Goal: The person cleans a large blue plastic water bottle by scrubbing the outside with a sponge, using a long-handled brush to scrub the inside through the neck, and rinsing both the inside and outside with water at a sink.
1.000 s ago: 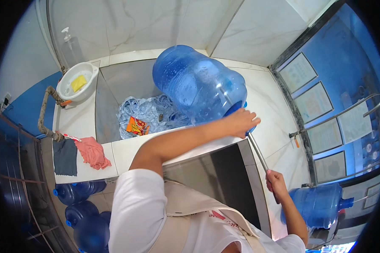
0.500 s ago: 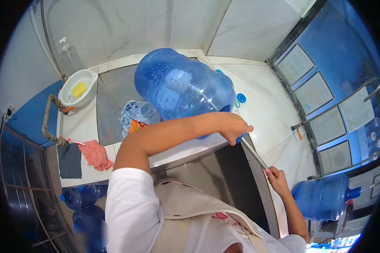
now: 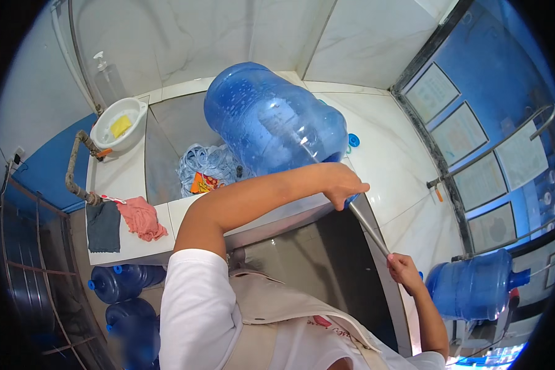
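A large clear-blue water jug lies on its side across the sink, its neck toward me. My left hand is closed around the jug's neck, and the blue rim shows under the fingers. A straight metal rod runs from the jug's mouth down to my right hand, whose fingers are wrapped round its lower end. The rod's far end is hidden by my left hand and the jug. Beside the jug in the sink is a bundle of pale blue strips with an orange-red packet on it.
On the left ledge are a white basin with a yellow sponge, a pump bottle, a pink cloth and a dark cloth. A blue cap lies right of the jug. More jugs stand lower left and right.
My right hand has drawn slightly down and away from the jug's mouth, with the rod. The jug has shifted a little and covers the small green ring near the cap. Both hands keep their grip.
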Demonstrator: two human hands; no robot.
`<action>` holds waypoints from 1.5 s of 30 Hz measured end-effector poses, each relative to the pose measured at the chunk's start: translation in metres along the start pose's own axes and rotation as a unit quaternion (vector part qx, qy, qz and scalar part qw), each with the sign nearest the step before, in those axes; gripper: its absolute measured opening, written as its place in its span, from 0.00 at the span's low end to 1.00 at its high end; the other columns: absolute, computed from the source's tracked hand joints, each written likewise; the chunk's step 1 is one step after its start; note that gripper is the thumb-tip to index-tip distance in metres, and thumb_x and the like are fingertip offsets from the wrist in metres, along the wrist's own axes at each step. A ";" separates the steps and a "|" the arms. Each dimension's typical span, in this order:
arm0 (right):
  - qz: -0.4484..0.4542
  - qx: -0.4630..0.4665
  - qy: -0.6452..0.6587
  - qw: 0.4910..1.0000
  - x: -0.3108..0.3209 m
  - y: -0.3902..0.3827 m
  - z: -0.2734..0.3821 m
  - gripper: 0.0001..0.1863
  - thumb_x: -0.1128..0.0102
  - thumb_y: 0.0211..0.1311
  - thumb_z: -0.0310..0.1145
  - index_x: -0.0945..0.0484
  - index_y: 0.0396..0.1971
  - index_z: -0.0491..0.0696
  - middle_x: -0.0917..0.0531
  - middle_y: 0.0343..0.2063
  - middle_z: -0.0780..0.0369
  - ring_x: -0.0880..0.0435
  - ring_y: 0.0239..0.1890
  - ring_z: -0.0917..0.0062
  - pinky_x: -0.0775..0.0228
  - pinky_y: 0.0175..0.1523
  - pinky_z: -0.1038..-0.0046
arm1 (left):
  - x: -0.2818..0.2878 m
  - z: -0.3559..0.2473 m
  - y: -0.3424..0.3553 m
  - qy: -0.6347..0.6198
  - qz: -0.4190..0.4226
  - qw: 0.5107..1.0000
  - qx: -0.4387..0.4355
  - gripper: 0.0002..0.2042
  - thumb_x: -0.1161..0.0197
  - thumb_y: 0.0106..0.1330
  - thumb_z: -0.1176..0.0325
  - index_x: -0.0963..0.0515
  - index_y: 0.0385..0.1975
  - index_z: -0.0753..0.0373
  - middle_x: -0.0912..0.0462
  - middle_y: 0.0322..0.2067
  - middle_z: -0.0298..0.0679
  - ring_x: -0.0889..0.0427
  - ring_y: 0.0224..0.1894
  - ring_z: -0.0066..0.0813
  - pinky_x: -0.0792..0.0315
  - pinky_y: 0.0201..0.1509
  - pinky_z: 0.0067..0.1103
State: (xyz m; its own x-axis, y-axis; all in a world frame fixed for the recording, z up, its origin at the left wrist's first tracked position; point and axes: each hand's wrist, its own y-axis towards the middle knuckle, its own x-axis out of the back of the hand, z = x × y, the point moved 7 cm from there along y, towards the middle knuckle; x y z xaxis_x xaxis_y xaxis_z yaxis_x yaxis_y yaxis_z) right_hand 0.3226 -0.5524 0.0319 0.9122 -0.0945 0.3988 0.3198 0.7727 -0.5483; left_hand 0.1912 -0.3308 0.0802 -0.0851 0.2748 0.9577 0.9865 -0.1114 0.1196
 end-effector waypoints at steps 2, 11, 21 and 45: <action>0.008 -0.025 0.024 0.999 0.005 -0.010 -0.002 0.20 0.53 0.59 0.46 0.34 0.15 0.48 0.40 0.07 0.72 0.44 0.09 0.90 0.56 0.13 0.85 | 0.004 0.001 0.000 0.011 -0.036 0.999 0.007 0.23 0.35 0.35 0.66 0.36 0.33 0.66 0.26 0.25 0.46 0.26 0.31 0.47 0.31 0.31 0.34; -0.037 -0.013 -0.025 0.999 0.024 -0.031 0.000 0.21 0.53 0.59 0.47 0.34 0.13 0.48 0.40 0.07 0.72 0.45 0.07 0.90 0.57 0.12 0.84 | 0.011 0.011 0.000 -0.002 -0.094 0.995 0.021 0.20 0.38 0.36 0.68 0.38 0.28 0.67 0.29 0.24 0.47 0.28 0.29 0.47 0.33 0.32 0.33; -0.151 0.143 -0.344 0.916 0.014 0.007 0.130 0.20 0.53 0.58 0.45 0.32 0.15 0.44 0.31 0.09 0.66 0.32 0.12 0.80 0.42 0.17 0.77 | 0.016 0.006 -0.002 0.048 -0.252 0.966 -0.016 0.23 0.31 0.33 0.65 0.37 0.25 0.66 0.30 0.23 0.46 0.28 0.30 0.44 0.33 0.33 0.30; -0.184 0.294 -0.593 0.727 -0.049 0.066 0.185 0.17 0.55 0.59 0.40 0.32 0.20 0.40 0.27 0.15 0.48 0.25 0.18 0.59 0.38 0.22 0.60 | 0.017 0.040 0.023 0.004 -0.209 0.978 0.015 0.21 0.33 0.34 0.67 0.37 0.25 0.67 0.28 0.22 0.46 0.27 0.28 0.46 0.32 0.30 0.32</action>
State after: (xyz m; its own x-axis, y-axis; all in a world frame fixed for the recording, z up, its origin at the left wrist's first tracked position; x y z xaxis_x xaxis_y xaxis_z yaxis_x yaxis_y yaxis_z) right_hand 0.2513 -0.3811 0.1119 -0.1814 -0.0246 0.9831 0.0035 0.9997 0.0257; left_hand 0.2179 -0.2902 0.0883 -0.4825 0.2837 0.8287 0.8691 0.0370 0.4933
